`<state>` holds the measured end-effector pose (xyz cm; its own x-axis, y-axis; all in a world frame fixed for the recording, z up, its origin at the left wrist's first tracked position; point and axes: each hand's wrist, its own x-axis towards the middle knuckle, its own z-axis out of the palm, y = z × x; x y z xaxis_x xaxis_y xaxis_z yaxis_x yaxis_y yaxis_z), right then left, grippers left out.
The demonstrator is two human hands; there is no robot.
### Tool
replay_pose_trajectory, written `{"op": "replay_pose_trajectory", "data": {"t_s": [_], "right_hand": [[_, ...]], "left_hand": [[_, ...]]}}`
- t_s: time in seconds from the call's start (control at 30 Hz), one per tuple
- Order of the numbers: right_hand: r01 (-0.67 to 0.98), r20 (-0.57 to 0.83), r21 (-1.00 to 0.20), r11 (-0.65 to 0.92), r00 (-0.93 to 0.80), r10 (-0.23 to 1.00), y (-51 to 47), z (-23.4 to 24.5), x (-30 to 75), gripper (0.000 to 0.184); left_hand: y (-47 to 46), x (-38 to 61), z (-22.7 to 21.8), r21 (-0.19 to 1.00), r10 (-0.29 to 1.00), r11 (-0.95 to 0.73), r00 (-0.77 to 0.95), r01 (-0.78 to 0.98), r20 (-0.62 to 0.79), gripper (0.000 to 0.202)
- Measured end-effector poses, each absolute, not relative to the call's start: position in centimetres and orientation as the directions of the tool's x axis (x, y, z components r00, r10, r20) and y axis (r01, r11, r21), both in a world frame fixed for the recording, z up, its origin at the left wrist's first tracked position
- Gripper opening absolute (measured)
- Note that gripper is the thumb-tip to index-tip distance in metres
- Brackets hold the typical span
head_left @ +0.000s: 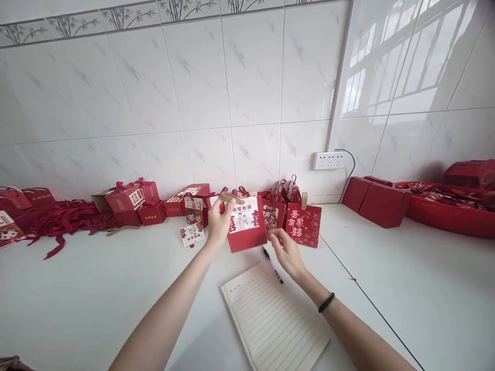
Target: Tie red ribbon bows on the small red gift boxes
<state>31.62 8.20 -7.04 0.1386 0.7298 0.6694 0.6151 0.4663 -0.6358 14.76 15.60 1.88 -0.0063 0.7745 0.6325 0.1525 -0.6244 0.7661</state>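
My left hand [221,222] is closed on the top left of a red and white gift box [247,238], by its gold ribbon handle. The box is held up above the table, its printed front with a cartoon couple facing me. Beside its lower right corner is my right hand [286,251], fingers loosely curled and a little apart; whether they touch the box I cannot tell. Below lies an open lined notebook [274,319], with a black and clear pen [273,265] at its upper edge. A red gift bag [305,225] with white characters stands just right of my right hand.
Several red gift boxes [129,201] and a heap of dark red ribbons [73,219] line the wall on the left. Plain red boxes [381,203] and a red basin [452,219] of small packets stand right. A power strip [328,161] is on the tiled wall.
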Motion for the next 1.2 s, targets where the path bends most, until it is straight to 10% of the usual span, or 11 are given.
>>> {"op": "replay_pose_trajectory", "data": {"t_s": [0.17,0.63,0.97,1.2], "right_hand": [[0.346,0.687,-0.725,0.595,0.307,0.659,6.0,-6.0,29.8,0.029],[0.600,0.855,-0.488,0.633,0.184,0.485,5.3,-5.5,28.9,0.018],[0.788,0.765,-0.309,0.533,-0.128,0.632,3.3,-5.3,26.5,0.103],[0.747,0.784,-0.239,0.620,-0.229,0.578,3.8,-5.8,27.5,0.075]], "left_hand": [[11.3,15.5,-1.7,0.684,0.694,-0.717,0.049,0.133,0.718,0.024],[9.8,13.9,-2.1,0.760,0.740,-0.648,0.197,-0.043,0.643,0.016],[7.0,14.8,-2.4,0.769,0.779,-0.601,0.055,-0.220,0.624,0.016],[7.7,14.5,-2.1,0.861,0.886,-0.339,0.180,-0.378,0.427,0.022]]}}
